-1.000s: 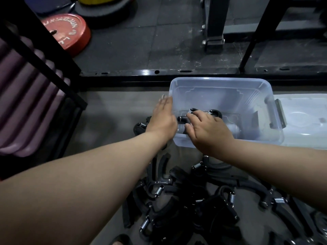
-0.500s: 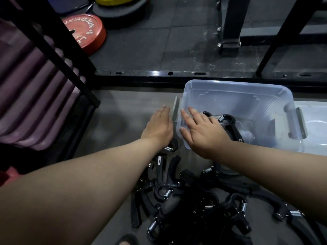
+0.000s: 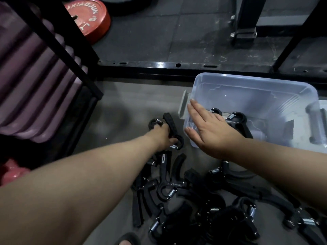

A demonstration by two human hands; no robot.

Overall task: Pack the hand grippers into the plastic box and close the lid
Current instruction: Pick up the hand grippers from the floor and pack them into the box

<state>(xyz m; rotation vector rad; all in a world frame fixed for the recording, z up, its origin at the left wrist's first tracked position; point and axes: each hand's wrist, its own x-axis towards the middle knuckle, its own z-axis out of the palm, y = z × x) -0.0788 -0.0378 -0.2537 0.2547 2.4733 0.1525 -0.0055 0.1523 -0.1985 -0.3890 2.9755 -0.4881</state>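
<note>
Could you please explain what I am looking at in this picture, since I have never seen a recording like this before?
There is no machine here: a person wears a camera on the head, so the one view looks down along both bare arms. The left hand grips a black hand gripper lying on the grey floor. The right hand is open, its fingers straight over the near left corner of a clear plastic box, which already holds a couple of grippers. More grippers lie in a pile on the floor nearer the person. The box's lid seems to lie just right of it, mostly out of view. A red weight plate lies farther back.
</note>
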